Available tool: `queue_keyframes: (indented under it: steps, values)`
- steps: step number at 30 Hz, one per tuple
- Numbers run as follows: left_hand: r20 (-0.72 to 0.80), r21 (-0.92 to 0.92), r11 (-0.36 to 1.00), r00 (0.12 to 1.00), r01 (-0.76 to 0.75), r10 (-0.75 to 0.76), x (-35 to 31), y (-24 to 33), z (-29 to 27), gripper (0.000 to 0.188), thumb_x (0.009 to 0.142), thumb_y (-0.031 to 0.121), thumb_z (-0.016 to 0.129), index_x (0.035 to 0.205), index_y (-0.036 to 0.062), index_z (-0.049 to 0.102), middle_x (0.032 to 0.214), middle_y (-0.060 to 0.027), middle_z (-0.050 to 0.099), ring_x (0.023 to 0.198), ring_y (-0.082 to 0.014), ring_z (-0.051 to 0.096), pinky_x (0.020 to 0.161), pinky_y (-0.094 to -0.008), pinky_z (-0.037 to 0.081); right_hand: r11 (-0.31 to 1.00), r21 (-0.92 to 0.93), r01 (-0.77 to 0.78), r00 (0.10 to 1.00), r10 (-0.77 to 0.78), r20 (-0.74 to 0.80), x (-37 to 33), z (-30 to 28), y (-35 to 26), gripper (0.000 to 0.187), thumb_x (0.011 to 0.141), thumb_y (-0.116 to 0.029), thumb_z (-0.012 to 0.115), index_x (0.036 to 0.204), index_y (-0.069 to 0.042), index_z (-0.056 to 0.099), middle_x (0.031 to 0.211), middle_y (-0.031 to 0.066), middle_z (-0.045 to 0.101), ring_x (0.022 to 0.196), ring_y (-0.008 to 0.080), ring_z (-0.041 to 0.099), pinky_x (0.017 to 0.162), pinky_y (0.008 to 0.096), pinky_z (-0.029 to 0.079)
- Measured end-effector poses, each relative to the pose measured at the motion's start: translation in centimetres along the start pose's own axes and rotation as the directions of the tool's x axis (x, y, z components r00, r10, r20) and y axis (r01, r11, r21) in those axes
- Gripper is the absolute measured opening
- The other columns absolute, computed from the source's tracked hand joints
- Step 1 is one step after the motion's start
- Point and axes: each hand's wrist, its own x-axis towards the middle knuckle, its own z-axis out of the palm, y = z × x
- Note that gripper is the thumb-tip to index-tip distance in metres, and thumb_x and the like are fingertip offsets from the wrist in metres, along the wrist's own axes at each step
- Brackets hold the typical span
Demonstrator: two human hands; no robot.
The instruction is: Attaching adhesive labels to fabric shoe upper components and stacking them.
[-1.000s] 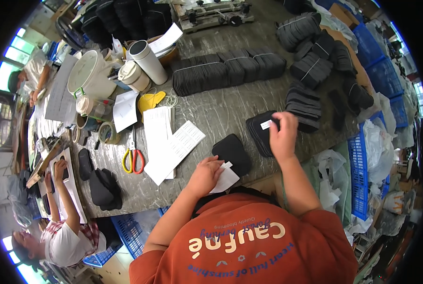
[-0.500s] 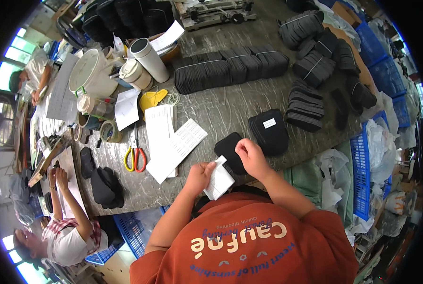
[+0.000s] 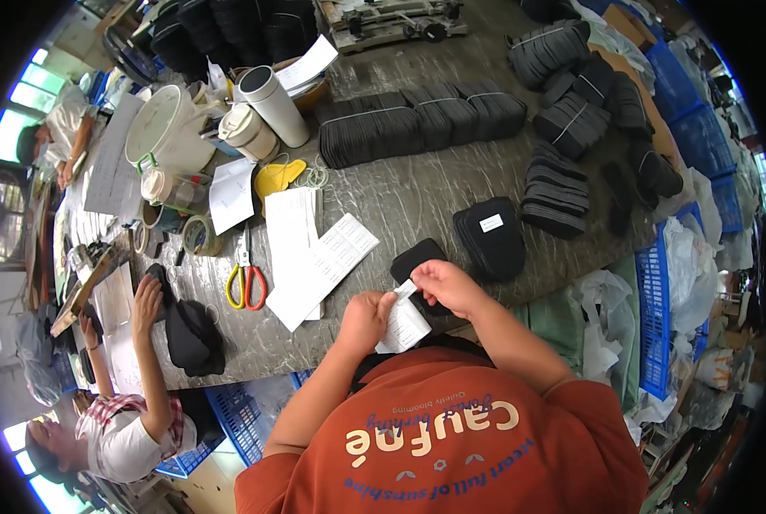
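Close to my body, my left hand [image 3: 368, 318] is closed round a folded white sheet of labels [image 3: 406, 330]. My right hand [image 3: 445, 288] meets it from the other side, thumb and fingers pinching a narrow white label [image 3: 407, 289] at the sheet's upper end. Whether that strip is still attached to the sheet I cannot tell. Partly hidden beneath my right hand lies a small stack of black rounded pads [image 3: 415, 257], shaped like insole pieces. To its right is another stack of black pads [image 3: 488, 244], with a small white label [image 3: 491, 223] on top.
Scissors with red and yellow handles [image 3: 247, 278] and printed sheets [image 3: 336, 261] lie left of my hands. Bundled black pads [image 3: 417, 124] form a row farther back, with more bundles [image 3: 556, 188] at right. A co-worker [image 3: 122, 424] reaches over the table's left end.
My right hand has moved left from above the small pad stack to the label sheet and now pinches at its upper end. The co-worker's arm has stretched toward the dark pads.
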Motion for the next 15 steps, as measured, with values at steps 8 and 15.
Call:
queue_keyframes:
  steps: [8,15]
  values:
    - [0.070,-0.050,0.871,0.872,0.488,-0.484,1.3,-0.2,-0.6,0.048,0.097,0.034,0.051,0.069,-0.0033,0.060,0.052,-0.0101,0.051,0.048,-0.0174,0.049,0.050,-0.0373,0.041,0.691,-0.482,0.539,0.728,-0.669,-0.146,-0.9,1.4,-0.8,0.006,0.083,-0.002,0.061,0.084,0.000,0.056,0.074,0.0143,0.060,0.068,0.0260,0.060,0.063,0.0328,0.047]
    - [0.205,0.334,0.780,0.849,-0.529,0.487,0.8,0.5,0.8,0.023,0.081,0.019,0.066,0.071,-0.0012,0.062,0.110,-0.0178,0.064,0.108,-0.0335,0.056,0.089,-0.0400,0.046,0.772,-0.531,0.349,0.763,-0.564,-0.318,2.7,-1.7,2.2,0.009,0.081,-0.005,0.065,0.083,0.000,0.058,0.072,0.0144,0.064,0.064,0.0251,0.063,0.059,0.0337,0.048]
